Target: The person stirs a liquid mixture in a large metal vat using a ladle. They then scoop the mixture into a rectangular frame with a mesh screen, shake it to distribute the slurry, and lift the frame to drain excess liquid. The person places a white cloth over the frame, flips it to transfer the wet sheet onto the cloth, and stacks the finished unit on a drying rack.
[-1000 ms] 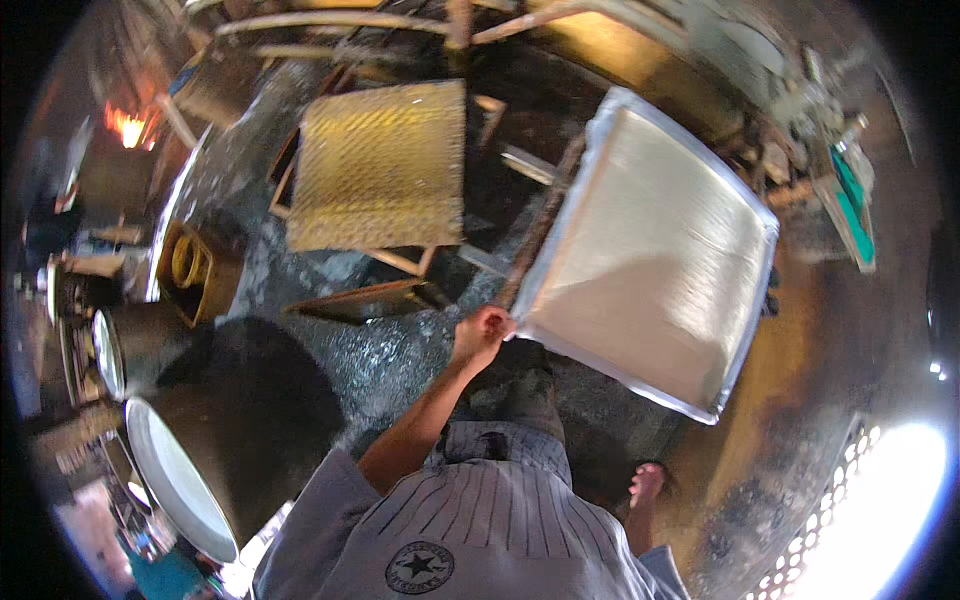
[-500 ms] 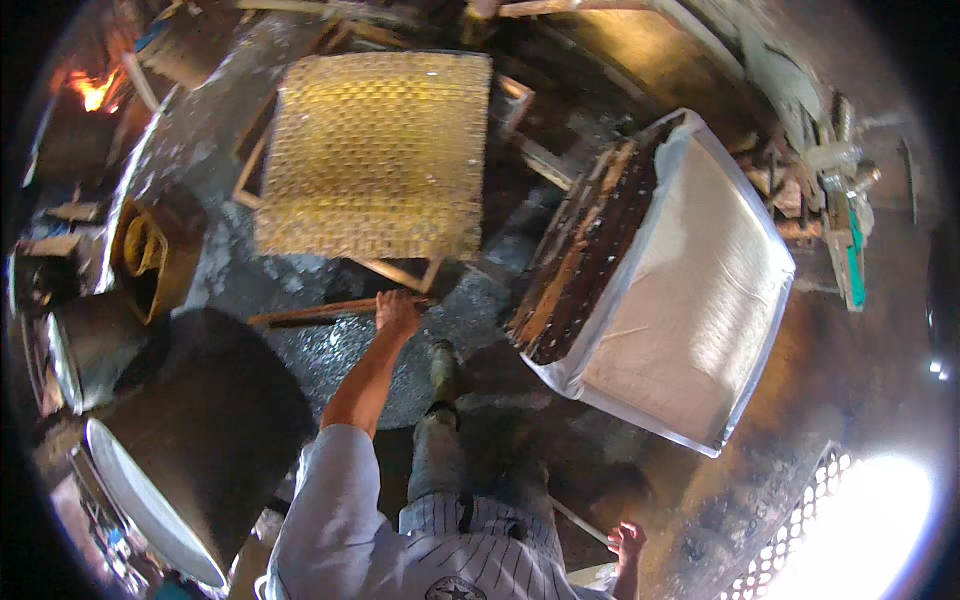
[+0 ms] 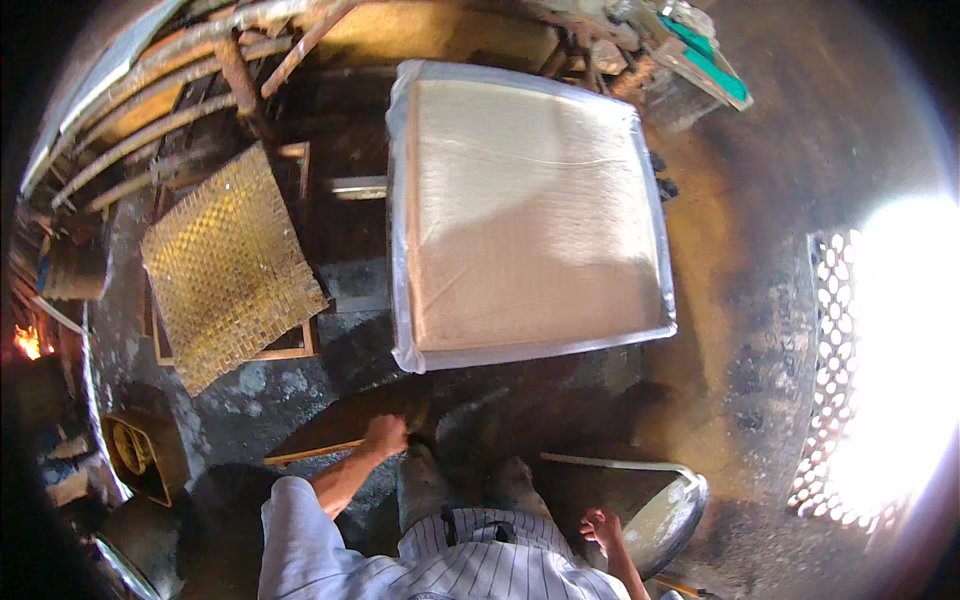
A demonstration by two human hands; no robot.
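Note:
My left hand (image 3: pixel 385 435) is closed on the right end of a flat wooden board (image 3: pixel 315 453), its pale edge facing me and its broad side dark. At the lower right my right hand (image 3: pixel 600 527) hangs with loosely bent fingers, nothing visible in them. Beside it is a rounded vessel (image 3: pixel 683 520) with a pale rim. Ahead of me stands a large square frame (image 3: pixel 530 210) covered with whitish cloth, its edges wrapped in clear plastic. Left of that, a yellowish woven mat (image 3: pixel 230 265) lies askew over a wooden frame (image 3: pixel 290 350).
A fire (image 3: pixel 27 342) burns at the far left. Nearer is an open tan container (image 3: pixel 150 455) with something yellow inside. Bent poles (image 3: pixel 150 140) cross the upper left. Wood pieces and a green strip (image 3: pixel 705 60) lie at the upper right. Bright light enters through a perforated wall (image 3: pixel 835 370).
My view has turned right, so the cloth-covered frame is now ahead and the woven mat lies farther left. My left hand has come along with the board; the rounded vessel now shows beside my right hand.

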